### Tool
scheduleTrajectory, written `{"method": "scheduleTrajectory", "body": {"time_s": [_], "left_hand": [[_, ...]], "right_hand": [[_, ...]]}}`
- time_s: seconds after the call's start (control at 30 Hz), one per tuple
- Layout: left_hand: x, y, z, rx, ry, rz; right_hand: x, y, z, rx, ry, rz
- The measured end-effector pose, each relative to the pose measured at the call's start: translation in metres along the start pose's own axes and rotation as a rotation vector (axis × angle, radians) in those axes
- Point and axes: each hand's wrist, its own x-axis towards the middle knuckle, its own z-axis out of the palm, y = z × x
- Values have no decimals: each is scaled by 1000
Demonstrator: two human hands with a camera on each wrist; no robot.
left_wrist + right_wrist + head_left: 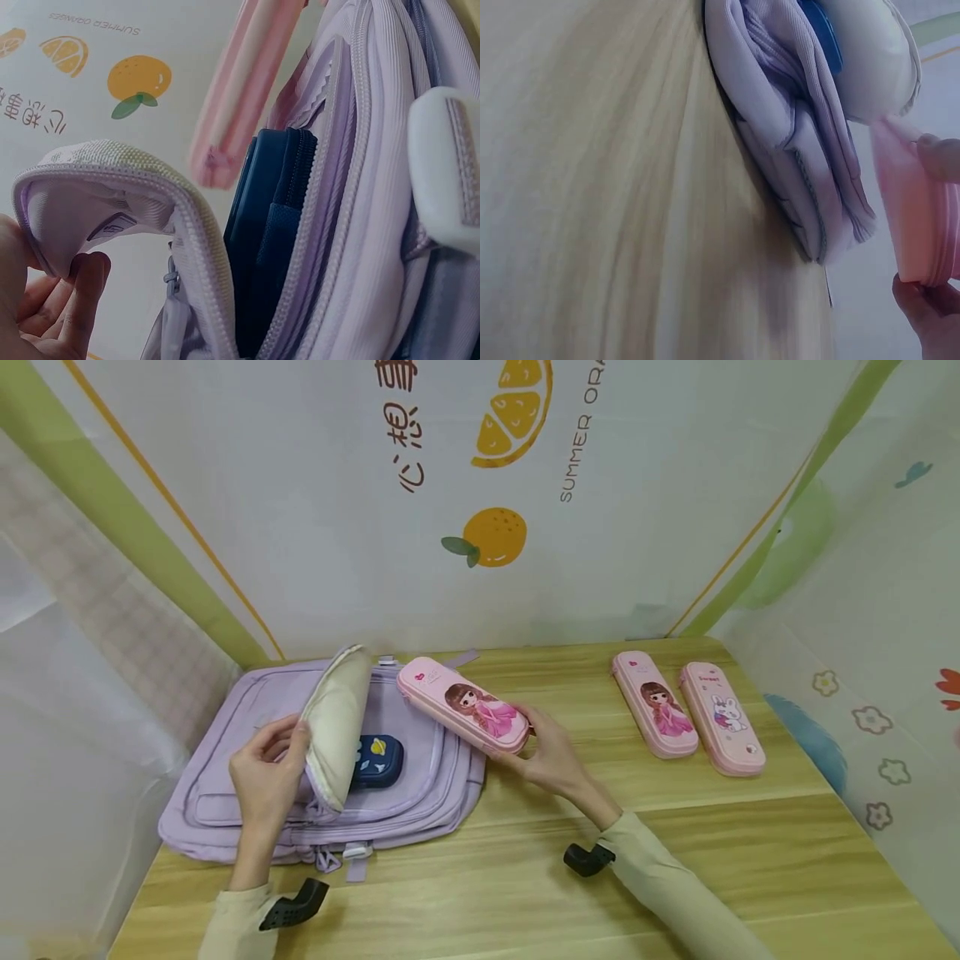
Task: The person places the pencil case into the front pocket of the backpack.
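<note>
- Left hand: fingers pinching the lilac backpack's raised flap.
- Right hand: fingers holding a pink case, its far end over the backpack.
- Just right of left fingers: navy case, in the backpack's open pocket.

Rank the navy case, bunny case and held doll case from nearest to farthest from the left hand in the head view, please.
1. Navy case: left side, partly behind the flap.
2. Held doll case: centre, in the right hand.
3. Bunny case: far right, on the table.
</note>
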Motion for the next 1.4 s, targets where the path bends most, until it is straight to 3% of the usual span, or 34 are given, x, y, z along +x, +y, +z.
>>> {"method": "scheduleTrajectory", "body": {"time_s": [0.17,0.3,0.43,0.57,0.7,0.97,1.23,1.4], "left_hand": [[0,-2,-2,-28,-10,-1],[-5,16,-2,-29,-17,2],[-9,32,-1,-32,-20,10],[-10,32,0,-43,-17,18],[-9,28,0,-57,-14,22],[-3,1,0,-37,7,20],[-10,25,0,-55,-13,45],[-11,27,1,-63,-4,48]], "right_hand": [[6,-4,6,-2,-43,-43],[12,-7,11,13,-74,-73],[21,-10,17,104,-77,-50],[30,-13,21,190,-64,5],[37,-12,24,221,-62,8],[51,-15,35,135,-57,-34],[62,-29,48,94,-25,2],[67,-34,53,116,-15,22]]}}
